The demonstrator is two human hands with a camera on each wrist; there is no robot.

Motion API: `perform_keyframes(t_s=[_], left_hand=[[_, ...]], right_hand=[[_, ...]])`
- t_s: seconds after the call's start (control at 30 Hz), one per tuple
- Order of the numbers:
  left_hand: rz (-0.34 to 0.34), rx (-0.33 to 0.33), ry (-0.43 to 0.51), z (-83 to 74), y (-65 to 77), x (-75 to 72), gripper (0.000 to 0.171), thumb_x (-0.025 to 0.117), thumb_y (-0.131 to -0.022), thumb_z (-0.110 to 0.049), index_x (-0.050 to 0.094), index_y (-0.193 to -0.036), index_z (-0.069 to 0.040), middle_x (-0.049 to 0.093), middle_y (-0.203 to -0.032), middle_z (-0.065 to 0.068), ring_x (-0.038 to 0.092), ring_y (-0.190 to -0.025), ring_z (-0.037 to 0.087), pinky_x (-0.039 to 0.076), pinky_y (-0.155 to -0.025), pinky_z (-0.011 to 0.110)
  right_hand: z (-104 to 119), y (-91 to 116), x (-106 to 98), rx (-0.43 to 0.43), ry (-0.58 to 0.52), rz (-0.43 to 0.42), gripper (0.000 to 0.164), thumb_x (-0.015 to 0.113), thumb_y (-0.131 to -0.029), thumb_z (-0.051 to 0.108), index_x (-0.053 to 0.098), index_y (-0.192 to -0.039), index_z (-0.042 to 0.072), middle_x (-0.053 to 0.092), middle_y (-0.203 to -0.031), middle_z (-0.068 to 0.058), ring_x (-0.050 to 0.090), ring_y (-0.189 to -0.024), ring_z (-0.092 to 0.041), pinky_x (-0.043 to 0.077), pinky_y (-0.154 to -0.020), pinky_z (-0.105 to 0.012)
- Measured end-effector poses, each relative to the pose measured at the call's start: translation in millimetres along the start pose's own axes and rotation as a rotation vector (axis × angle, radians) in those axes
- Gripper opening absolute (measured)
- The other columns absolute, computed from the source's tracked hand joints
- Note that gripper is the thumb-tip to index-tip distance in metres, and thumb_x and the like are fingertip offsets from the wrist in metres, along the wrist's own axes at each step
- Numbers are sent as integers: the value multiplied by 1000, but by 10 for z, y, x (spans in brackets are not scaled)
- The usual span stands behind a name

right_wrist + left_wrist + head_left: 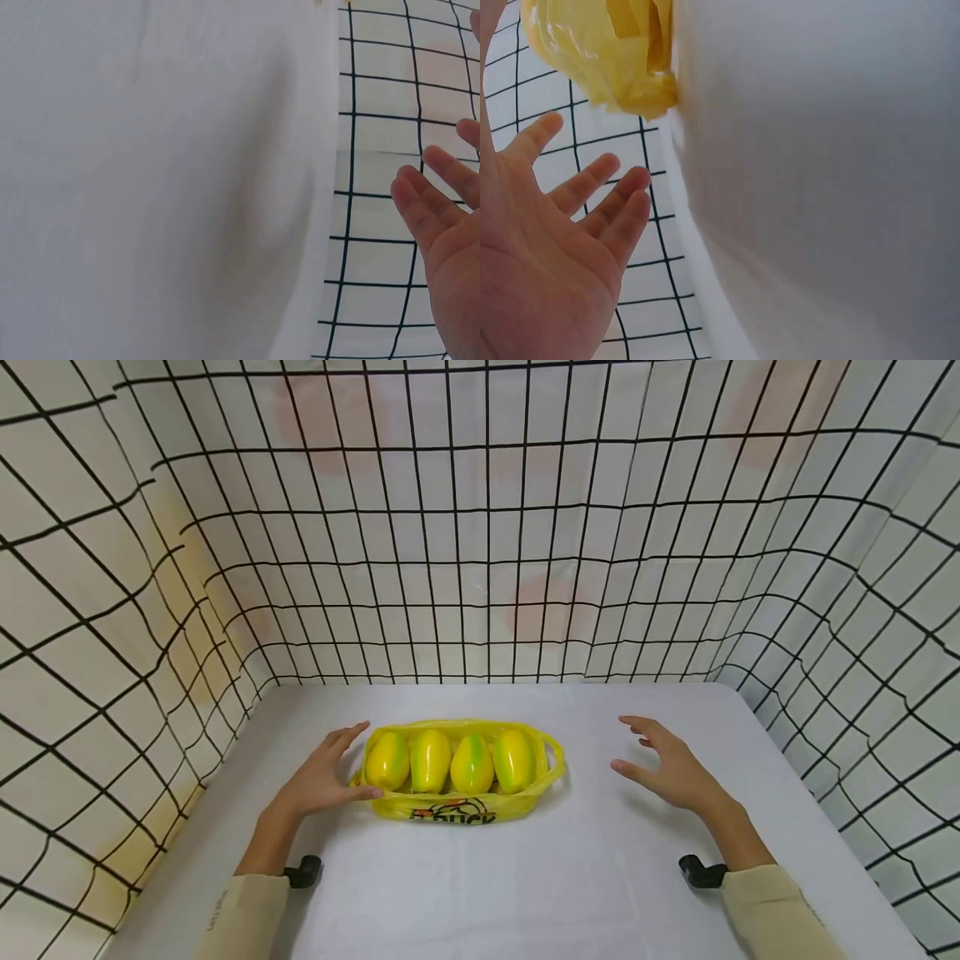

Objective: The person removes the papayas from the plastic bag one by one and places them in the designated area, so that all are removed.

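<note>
1. Wire grid (488, 510): black mesh standing behind the work area and along both sides, with white sheeting behind it. Faint pinkish and yellowish patches show through.
2. Table (465, 893): flat, white-covered, bordered by the grid at the far edge and sides.
3. Yellow bag (517, 807): thin, translucent, resting on the table slightly left of centre, toward the far half. Its mouth faces upward.
4. Left sleeve (243, 914) and right sleeve (780, 914): beige, entering from the near edge of the head view.
5. Left hand (322, 781): just beside the bag's left end. Fingers spread and relaxed, thumb apart. The thumb tip overlaps the bag's edge in the head view; contact cannot be confirmed.
6. Right hand (678, 772): raised over the table, well apart from the bag's right end. Fingers loosely spread, slightly bent; thumb separated from them.
7. Four mango-shaped fruits (431, 762): yellow with green patches, side by side in one row inside the bag.
8. Loop handle (558, 752): yellow, projecting from the bag's right end.
9. Wrist units (303, 872): black, one per wrist, beside the cuffs.
10. Printed lettering (465, 817): dark, on the bag's near wall; "DUCK" is legible.
</note>
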State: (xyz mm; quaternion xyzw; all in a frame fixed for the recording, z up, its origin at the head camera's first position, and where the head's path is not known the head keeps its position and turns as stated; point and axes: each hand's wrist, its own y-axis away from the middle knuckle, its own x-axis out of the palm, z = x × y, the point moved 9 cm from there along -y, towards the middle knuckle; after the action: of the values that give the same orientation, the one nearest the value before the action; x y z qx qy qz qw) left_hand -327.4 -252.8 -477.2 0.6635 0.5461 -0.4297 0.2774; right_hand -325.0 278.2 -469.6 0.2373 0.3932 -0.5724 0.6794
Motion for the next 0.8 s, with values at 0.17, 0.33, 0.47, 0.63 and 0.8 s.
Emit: perform_keyframes(t_s=[0.17, 0.33, 0.47, 0.63, 0.8], left_hand=[[3, 12, 31, -59, -24, 71, 116, 83, -70, -68, 26, -163, -29, 29, -165, 20, 37, -145, 53, 36, -105, 81], [4, 11, 41, -96, -50, 135, 116, 82, -68, -70, 29, -162, -27, 31, -164, 20, 39, -144, 53, 38, -104, 81], [3, 8, 42, -129, -76, 172, 115, 82, -68, -70, 30, -161, -27, 33, -164, 19, 42, -143, 51, 39, -104, 79], [10, -2, 71, -178, -103, 223, 111, 83, -69, -67, 31, -160, -28, 35, -163, 17, 46, -141, 47, 41, -106, 76], [13, -19, 82, -194, -127, 274, 114, 82, -67, -71, 31, -160, -28, 36, -162, 16, 51, -135, 42, 46, -105, 71]], right_hand=[[115, -40, 45, -19, -23, 2, 82, 69, -92, 59, 36, -159, 25, 43, -159, -15, 52, -136, -46, 45, -107, -68], [234, -90, 105, -16, -31, 9, 82, 71, -92, 55, 37, -159, 22, 45, -158, -14, 53, -136, -43, 46, -108, -66], [350, -122, 153, -28, -56, 8, 81, 73, -92, 54, 38, -158, 21, 46, -157, -14, 55, -134, -42, 47, -108, -64], [513, -156, 205, -84, -102, -11, 79, 72, -92, 55, 40, -156, 22, 48, -155, -12, 58, -131, -40, 49, -108, -61], [692, -186, 270, -158, -165, -29, 72, 74, -94, 44, 43, -155, 23, 52, -152, -8, 59, -129, -37, 52, -107, -56]])
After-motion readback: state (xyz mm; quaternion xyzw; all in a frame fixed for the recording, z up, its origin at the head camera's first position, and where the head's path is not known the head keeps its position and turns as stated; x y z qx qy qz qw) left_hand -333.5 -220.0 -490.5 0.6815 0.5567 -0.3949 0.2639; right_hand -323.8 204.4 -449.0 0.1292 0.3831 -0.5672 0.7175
